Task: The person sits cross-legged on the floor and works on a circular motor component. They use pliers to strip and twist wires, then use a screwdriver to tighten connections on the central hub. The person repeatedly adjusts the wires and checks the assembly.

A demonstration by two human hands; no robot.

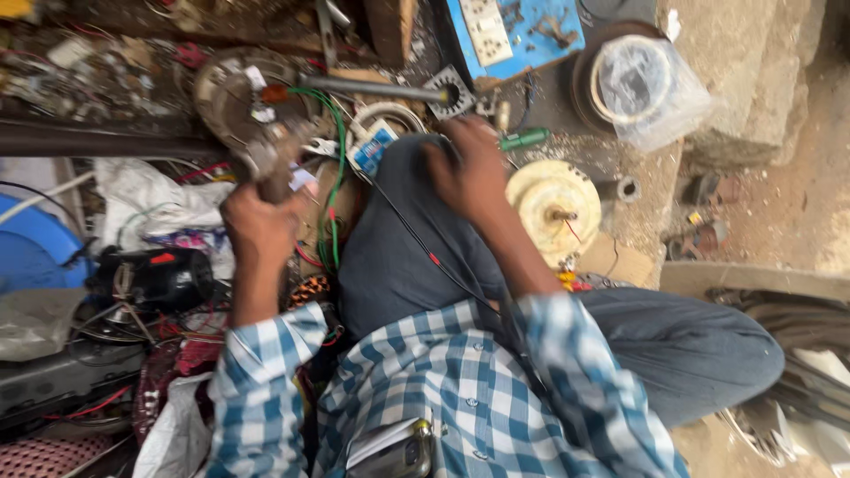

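Observation:
My left hand (258, 221) is closed around a small metal part (270, 159) with wires, held up over the cluttered bench; the picture is blurred there. Green wires (336, 177) run from near it down towards my lap. My right hand (469, 168) rests on my raised knee (398, 230) in grey trousers, fingers curled down, near a thin black cable (416, 239) that crosses the knee. Whether the right hand grips anything cannot be told. A round metal disc (232, 88) with a long shaft (372, 87) lies just beyond the left hand.
A cream round motor cover (553, 204) and a green-handled screwdriver (524, 138) lie right of my right hand. A blue board (522, 40) with sockets sits at the back, a bagged round part (642, 84) beside it. A black motor (164, 276) and blue tub (35, 252) sit left.

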